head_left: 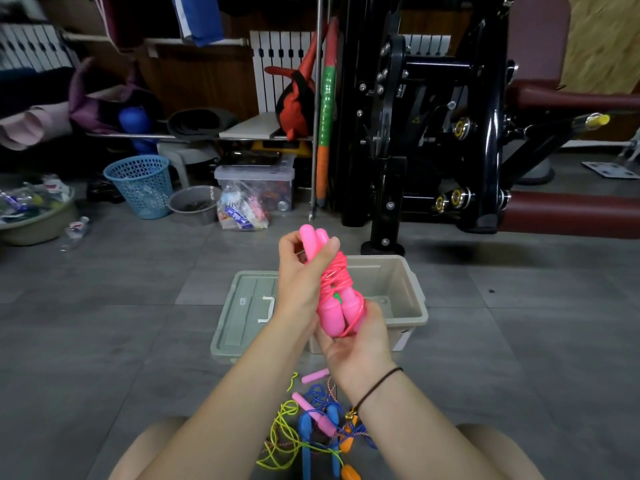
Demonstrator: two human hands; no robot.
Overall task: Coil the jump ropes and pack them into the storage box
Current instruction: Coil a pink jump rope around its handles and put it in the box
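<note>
A pink jump rope (335, 289) is held upright in front of me, its cord wound round its two pink handles. My left hand (304, 271) grips the upper part of the bundle. My right hand (356, 337) cups the lower ends of the handles from below. Behind the hands stands the open beige storage box (398, 289), its inside mostly hidden by my hands. The box's lid (242, 313) lies flat on the floor to its left. A tangle of loose jump ropes (311, 424) in blue, yellow, pink and orange lies on the floor between my knees.
A black exercise machine (433, 133) with maroon pads stands behind the box on the right. At back left are a blue mesh basket (142, 185), a grey bucket (194, 206), a clear bin (256, 181) and a plastic bag of items (242, 213). The floor is grey tile.
</note>
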